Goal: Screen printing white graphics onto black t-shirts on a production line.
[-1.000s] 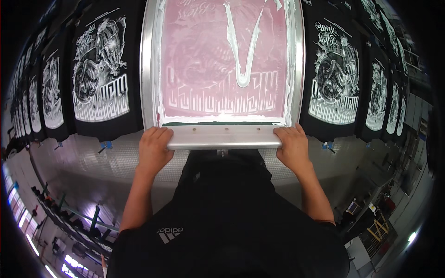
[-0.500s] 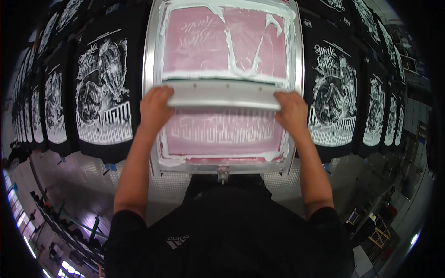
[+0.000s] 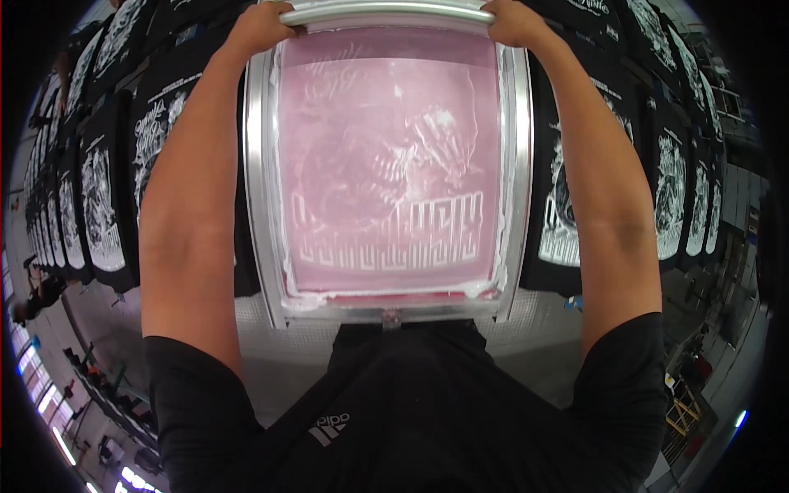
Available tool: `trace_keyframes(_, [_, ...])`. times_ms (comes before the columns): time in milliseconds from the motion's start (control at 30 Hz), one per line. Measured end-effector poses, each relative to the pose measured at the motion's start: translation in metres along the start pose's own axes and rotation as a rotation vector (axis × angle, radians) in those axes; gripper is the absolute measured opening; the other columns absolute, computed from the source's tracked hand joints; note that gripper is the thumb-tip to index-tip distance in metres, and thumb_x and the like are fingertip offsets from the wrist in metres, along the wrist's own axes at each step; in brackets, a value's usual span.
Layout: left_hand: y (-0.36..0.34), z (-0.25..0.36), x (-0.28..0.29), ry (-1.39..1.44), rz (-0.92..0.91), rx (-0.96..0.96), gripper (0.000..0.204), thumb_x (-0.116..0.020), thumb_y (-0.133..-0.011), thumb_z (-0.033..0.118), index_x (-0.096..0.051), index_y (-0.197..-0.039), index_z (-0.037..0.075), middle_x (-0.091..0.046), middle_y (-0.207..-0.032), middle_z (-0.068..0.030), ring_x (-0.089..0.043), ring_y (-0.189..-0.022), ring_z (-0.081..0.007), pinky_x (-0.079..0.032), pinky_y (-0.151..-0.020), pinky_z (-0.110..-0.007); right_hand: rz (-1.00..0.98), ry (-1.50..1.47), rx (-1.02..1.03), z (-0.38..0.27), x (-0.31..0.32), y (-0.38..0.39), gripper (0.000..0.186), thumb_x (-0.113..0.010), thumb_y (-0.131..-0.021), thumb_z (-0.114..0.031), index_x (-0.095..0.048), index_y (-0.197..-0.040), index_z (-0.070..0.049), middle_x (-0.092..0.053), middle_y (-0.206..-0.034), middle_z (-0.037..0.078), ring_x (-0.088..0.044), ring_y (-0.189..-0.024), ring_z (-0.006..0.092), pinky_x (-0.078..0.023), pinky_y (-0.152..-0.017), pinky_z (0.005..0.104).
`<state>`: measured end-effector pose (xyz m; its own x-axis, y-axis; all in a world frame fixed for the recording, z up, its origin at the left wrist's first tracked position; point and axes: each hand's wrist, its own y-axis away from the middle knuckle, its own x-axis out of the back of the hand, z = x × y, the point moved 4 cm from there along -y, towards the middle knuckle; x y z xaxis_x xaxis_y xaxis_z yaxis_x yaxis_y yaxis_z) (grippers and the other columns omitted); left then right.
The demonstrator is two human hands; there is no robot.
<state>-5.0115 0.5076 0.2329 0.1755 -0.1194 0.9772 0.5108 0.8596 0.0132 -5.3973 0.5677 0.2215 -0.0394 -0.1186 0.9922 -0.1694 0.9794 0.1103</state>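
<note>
A long metal squeegee [image 3: 390,11] lies across the far end of a framed printing screen [image 3: 386,164]. My left hand [image 3: 261,26] grips its left end and my right hand [image 3: 516,23] its right end, both arms stretched far forward. The screen's mesh is pink, with a faint design of lettering, a figure and a maze-like band showing through. White ink lines the inner edges of the silver frame [image 3: 261,177], thickest along the near side. The squeegee's lower edge is hidden from view.
Black shirts printed in white lie on boards to the left [image 3: 102,197] and right [image 3: 670,181] of the screen, more of them curving away behind. A clamp [image 3: 391,318] sits at the frame's near edge, close to my body. A yellow metal frame [image 3: 684,408] stands at the lower right.
Both hands have pushed the squeegee away from me, from mid-screen to the far end. The white ink streaks on the mesh's far half are gone, and the design shows across the mesh.
</note>
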Motion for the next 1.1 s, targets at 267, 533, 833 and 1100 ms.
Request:
trace_keyframes(267, [0.325, 0.111, 0.008, 0.245, -0.248, 0.11, 0.033, -0.078, -0.068, 0.009, -0.072, -0.1, 0.007, -0.07, -0.092, -0.0162, -0.066, -0.086, -0.0328, -0.053, -0.08, -0.042, -0.357, -0.22, -0.103, -0.136, 0.021, 0.33, 0.042, -0.063, -0.07, -0.005, -0.071, -0.11, -0.011, -0.07, -0.092, 0.016, -0.066, -0.093, 0.0326, -0.053, -0.082, 0.0436])
trace_keyframes(533, [0.442, 0.151, -0.028, 0.273, -0.143, 0.095, 0.04, -0.072, -0.056, -0.001, -0.065, -0.095, 0.005, -0.067, -0.093, -0.0114, -0.063, -0.088, -0.032, -0.052, -0.078, -0.04, -0.312, -0.337, -0.016, -0.177, -0.029, 0.422, 0.045, -0.061, -0.058, 0.005, -0.067, -0.101, -0.006, -0.07, -0.097, 0.013, -0.065, -0.095, 0.0336, -0.041, -0.106, 0.051])
trace_keyframes(833, [0.4, 0.126, -0.065, 0.162, 0.128, 0.025, 0.041, -0.071, -0.056, -0.002, -0.066, -0.095, 0.008, -0.068, -0.096, -0.0102, -0.065, -0.094, -0.0311, -0.054, -0.081, -0.042, -0.012, -0.284, 0.005, -0.162, -0.054, 0.388, 0.054, -0.068, -0.053, 0.001, -0.064, -0.106, -0.007, -0.068, -0.103, 0.012, -0.062, -0.098, 0.0332, -0.043, -0.103, 0.0517])
trace_keyframes(1100, [0.141, 0.027, -0.046, 0.018, 0.216, 0.029, 0.038, -0.076, -0.066, 0.012, -0.07, -0.103, 0.011, -0.07, -0.093, -0.0145, -0.066, -0.083, -0.035, -0.054, -0.078, -0.043, 0.095, -0.05, -0.033, -0.069, -0.035, 0.149, 0.048, -0.067, -0.066, -0.011, -0.068, -0.114, -0.014, -0.07, -0.1, 0.012, -0.066, -0.092, 0.0314, -0.054, -0.08, 0.0424])
